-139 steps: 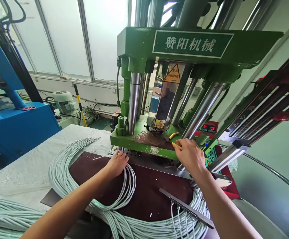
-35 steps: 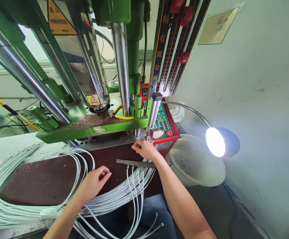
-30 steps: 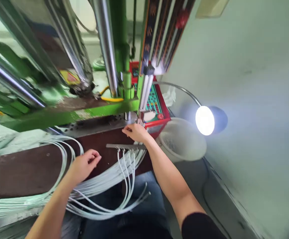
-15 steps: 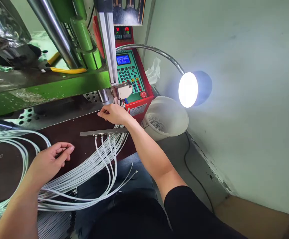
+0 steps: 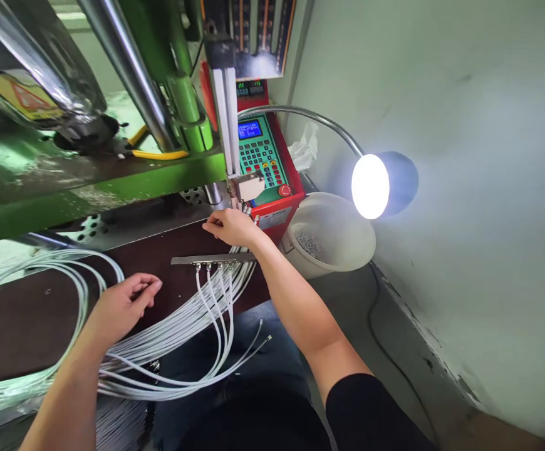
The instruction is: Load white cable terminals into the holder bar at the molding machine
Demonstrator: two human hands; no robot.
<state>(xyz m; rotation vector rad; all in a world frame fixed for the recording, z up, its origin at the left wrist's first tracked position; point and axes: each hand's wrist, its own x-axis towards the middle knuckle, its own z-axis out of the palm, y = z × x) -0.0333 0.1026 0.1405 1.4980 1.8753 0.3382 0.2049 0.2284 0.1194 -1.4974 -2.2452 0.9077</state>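
My right hand [image 5: 231, 227] rests knuckles-up on the dark brown worktable [image 5: 28, 313], fingers curled, just behind a flat metal bar [image 5: 211, 259] that carries several white cable ends hanging over the table's front edge. I cannot make out what its fingertips hold. My left hand [image 5: 123, 305] lies on the table beside the bundle of white cables [image 5: 169, 332], fingers loosely bent with nothing visible in them. The cables loop off to the left and down toward my lap.
A green press machine [image 5: 113, 181] with steel columns overhangs the table's back. A red control box with a keypad [image 5: 263, 156] stands to the right of it. A lit gooseneck lamp [image 5: 370, 186] shines over a white bowl [image 5: 333, 235] of small metal parts. A grey wall closes the right.
The view has swung from the press front to its right side and down. My right hand came off the yellow-handled tool on the press and settled by the metal bar. My left hand left the cable coil.
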